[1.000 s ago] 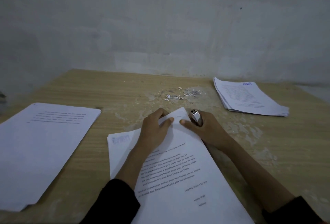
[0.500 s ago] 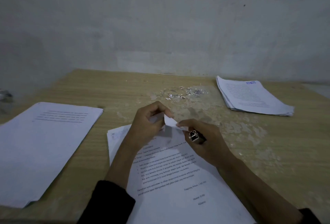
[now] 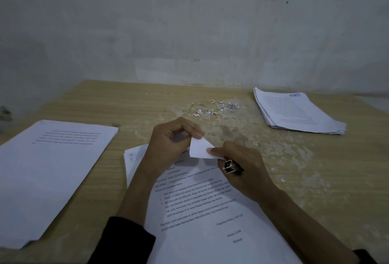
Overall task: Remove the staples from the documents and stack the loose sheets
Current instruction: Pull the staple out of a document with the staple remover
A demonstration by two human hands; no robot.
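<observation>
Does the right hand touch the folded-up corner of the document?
Touching. The head view shows the right hand, gripping a staple remover, with its thumb tip pressed on the folded corner.

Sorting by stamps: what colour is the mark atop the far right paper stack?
Blue mark; head view.

- We see the left hand (image 3: 168, 141) and the right hand (image 3: 246, 171) both bare, with slender fingers
- Short, rounded nails show on the thumbs
- The left forearm (image 3: 134, 192) and the right forearm (image 3: 305, 219) are uncovered from wrist to cuff
- The left sleeve (image 3: 126, 242) is black soft cloth, and its cuff ends partway up the forearm in a loose, slightly rumpled edge
- Of the right sleeve (image 3: 366, 256) we make out only a small black patch at the lower right corner, too dark for us to tell more
</observation>
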